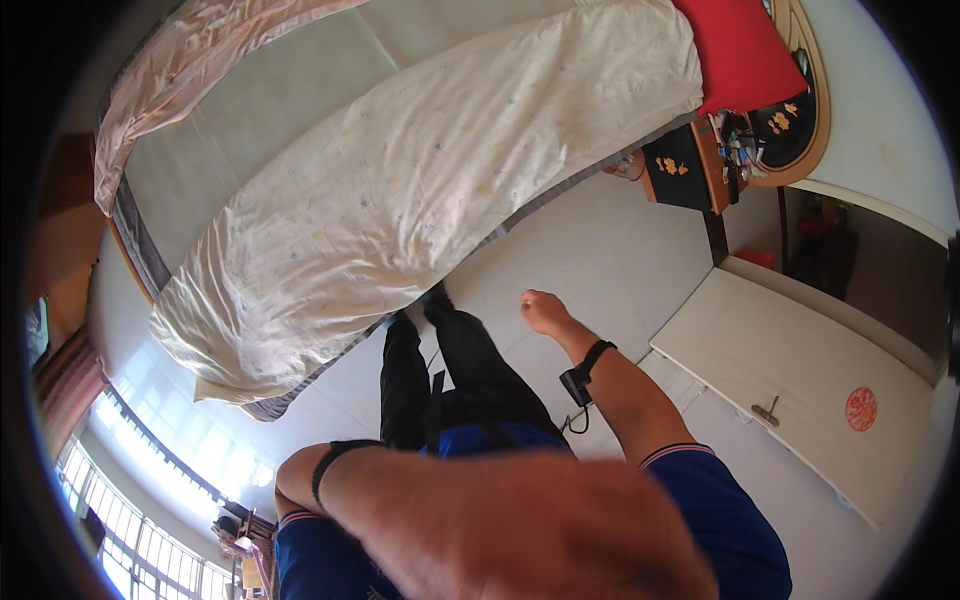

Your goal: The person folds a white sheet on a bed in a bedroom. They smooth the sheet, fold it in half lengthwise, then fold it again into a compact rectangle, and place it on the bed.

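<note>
My left hand is raised very close to the camera, large and blurred. Its fingers cannot be made out, and it covers part of my blue shirt. A dark band crosses that forearm. Lower down, my right hand hangs over the pale tiled floor with its fingers curled in; nothing shows in it. A black strap with a small box-like device and a cable sits on the right forearm. In front of me a bed carries a rumpled cream quilt, with my feet by its near edge.
A red pillow lies at the bed's right end, beside a black-and-wood nightstand with small items on top. A pink cover lies along the far side. To the right stands a white door; a barred window is at lower left.
</note>
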`<state>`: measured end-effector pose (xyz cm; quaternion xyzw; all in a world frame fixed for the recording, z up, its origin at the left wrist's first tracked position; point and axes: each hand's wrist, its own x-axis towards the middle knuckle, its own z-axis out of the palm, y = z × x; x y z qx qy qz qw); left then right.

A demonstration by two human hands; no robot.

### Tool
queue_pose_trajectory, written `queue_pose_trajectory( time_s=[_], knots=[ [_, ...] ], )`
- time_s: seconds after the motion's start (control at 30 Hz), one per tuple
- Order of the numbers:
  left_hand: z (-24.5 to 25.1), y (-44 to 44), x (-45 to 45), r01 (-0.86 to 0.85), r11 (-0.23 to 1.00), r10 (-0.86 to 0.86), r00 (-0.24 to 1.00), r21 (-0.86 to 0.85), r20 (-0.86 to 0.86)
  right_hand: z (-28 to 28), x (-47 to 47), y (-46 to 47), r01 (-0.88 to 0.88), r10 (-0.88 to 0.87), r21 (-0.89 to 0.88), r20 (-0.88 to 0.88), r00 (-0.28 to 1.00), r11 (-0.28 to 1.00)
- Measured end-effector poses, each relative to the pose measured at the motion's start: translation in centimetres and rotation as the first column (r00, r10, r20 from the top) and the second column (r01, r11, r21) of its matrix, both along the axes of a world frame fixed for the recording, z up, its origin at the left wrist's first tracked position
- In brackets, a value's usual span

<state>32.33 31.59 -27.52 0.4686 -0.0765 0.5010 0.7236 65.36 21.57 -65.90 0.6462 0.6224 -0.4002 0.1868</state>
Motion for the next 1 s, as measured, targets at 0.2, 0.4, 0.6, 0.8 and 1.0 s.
queue_pose_trajectory(
  time_s=[0.2,0.4,0.6,0.8,1.0],
  knots=[
    [4.4,2.1,9.5,-0.571,0.819,0.573,0.819,-0.048,0.027,1.7,7.5,3.3,0.044,-0.043,0.006,-0.111,0.993,0.999],
    [-1.3,8.9,18.6,-0.324,0.937,0.233,0.860,-0.133,-0.453,0.1,16.5,10.2,-0.029,0.020,-0.090,-0.099,0.995,0.996],
    [1.0,11.7,27.9,0.239,0.826,-0.382,0.903,-0.510,-0.196,0.4,30.3,19.4,-0.059,0.065,0.067,-0.091,0.994,0.996],
    [4.4,16.0,37.1,0.473,0.874,-0.432,0.863,-0.115,0.262,2.8,37.5,26.3,-0.022,0.032,0.152,-0.061,0.998,0.988],
    [5.4,20.6,42.5,0.400,0.912,-0.409,0.873,0.092,0.266,3.7,40.1,31.6,0.237,-0.213,0.053,-0.282,0.935,0.970]
  ],
)
